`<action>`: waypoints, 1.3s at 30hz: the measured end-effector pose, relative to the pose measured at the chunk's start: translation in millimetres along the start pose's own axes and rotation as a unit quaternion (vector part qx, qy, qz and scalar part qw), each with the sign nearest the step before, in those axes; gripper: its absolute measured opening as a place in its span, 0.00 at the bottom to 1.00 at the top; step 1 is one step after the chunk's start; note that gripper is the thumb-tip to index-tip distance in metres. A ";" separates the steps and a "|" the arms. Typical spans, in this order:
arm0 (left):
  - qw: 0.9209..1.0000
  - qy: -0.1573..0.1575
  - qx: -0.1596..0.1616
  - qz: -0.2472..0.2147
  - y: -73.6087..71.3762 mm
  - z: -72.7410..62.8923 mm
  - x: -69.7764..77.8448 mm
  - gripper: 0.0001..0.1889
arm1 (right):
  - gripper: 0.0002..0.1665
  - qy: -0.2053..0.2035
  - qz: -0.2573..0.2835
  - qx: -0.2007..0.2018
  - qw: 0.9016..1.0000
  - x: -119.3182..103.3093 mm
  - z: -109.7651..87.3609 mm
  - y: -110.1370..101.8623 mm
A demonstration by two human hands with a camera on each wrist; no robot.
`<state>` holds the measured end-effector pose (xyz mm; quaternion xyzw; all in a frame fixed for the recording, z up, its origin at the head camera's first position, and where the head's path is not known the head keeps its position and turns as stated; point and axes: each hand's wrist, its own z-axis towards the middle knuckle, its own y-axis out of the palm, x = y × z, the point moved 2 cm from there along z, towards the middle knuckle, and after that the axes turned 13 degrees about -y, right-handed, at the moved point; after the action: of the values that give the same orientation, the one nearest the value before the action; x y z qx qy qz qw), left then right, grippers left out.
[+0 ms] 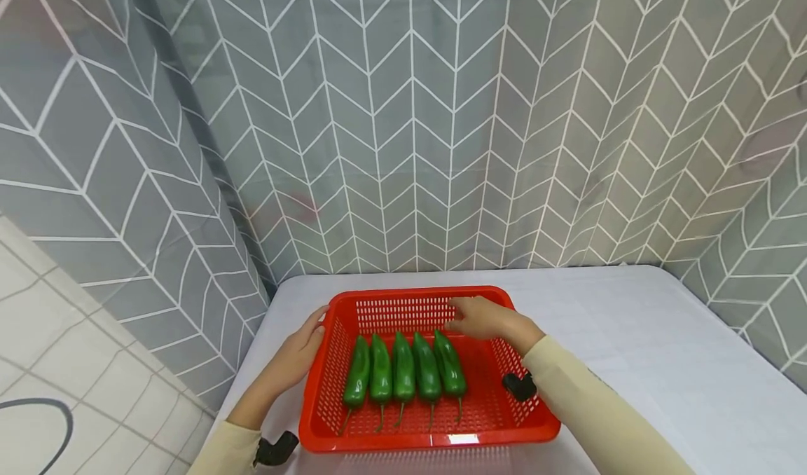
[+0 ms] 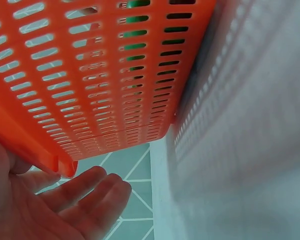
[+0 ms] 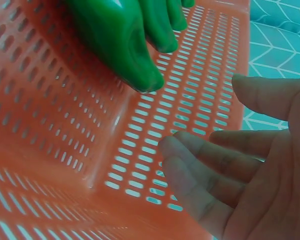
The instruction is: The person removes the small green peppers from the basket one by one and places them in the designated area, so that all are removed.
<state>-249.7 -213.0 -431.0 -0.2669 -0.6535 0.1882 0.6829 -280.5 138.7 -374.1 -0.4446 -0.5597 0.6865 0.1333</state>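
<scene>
Several glossy green chili peppers (image 1: 403, 368) lie side by side in a red slotted plastic basket (image 1: 429, 441), stems toward the near side. My left hand (image 1: 296, 357) is at the basket's left rim, fingers extended; in the left wrist view that hand (image 2: 75, 205) rests against the rim, next to the slotted side wall (image 2: 105, 95). Over the back right of the basket, my right hand (image 1: 484, 318) has its fingers spread loosely. The right wrist view has this hand (image 3: 245, 165) holding nothing, with the tip of the nearest pepper (image 3: 125, 45) a short way off.
The basket stands on a table with a white cloth (image 1: 630, 349), which extends to the right. Behind hangs a grey curtain with white chevron lines (image 1: 429, 125). White tiles (image 1: 94, 363) and a dark cable (image 1: 66, 419) show at the lower left.
</scene>
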 end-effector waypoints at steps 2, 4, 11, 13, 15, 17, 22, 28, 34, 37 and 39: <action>1.000 -0.005 0.002 -0.005 -0.1 -0.7 -0.7 0.25 | 0.32 0.000 -0.002 -0.005 1.000 1.8 1.6 2.3; 1.000 -0.006 0.002 -0.013 0.1 -0.7 -1.4 0.25 | 0.31 -0.002 -0.004 -0.007 1.000 3.1 2.3 4.5; 0.998 -0.006 -0.016 -0.055 2.8 2.1 -0.4 0.26 | 0.27 0.001 -0.013 -0.003 1.000 9.6 0.2 9.6; 0.997 -0.010 -0.019 -0.068 2.4 2.2 0.1 0.26 | 0.26 0.001 -0.008 -0.004 1.000 11.1 0.2 10.6; 0.997 -0.011 -0.020 -0.075 1.9 2.3 -0.2 0.26 | 0.25 -0.002 -0.003 -0.003 1.000 11.8 0.5 11.1; 0.996 -0.009 -0.021 -0.083 1.3 1.5 -0.6 0.26 | 0.24 -0.007 -0.004 -0.007 1.000 12.1 1.4 11.6; 0.995 -0.001 -0.033 -0.097 1.6 0.0 1.2 0.26 | 0.23 0.001 -0.006 -0.029 1.000 12.9 3.8 14.3; 0.994 -0.003 -0.040 -0.103 1.4 1.9 -0.3 0.27 | 0.17 -0.008 -0.003 -0.047 0.999 12.6 9.2 16.1; 0.991 -0.009 -0.062 -0.119 1.8 3.9 -3.9 0.27 | 0.16 0.006 0.015 -0.060 0.998 10.8 10.8 20.1; 0.989 -0.007 -0.075 -0.125 1.9 2.1 -4.2 0.28 | 0.18 0.017 0.016 -0.062 0.998 10.6 10.7 23.5; 0.988 -0.008 -0.078 -0.130 1.9 0.9 -4.3 0.28 | 0.18 0.019 0.019 -0.065 0.998 9.9 11.2 25.2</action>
<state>-250.8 -214.0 -435.6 -0.2306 -0.7007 0.0487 0.6734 -286.8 129.6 -401.3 -0.4763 -0.5916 0.6425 0.1017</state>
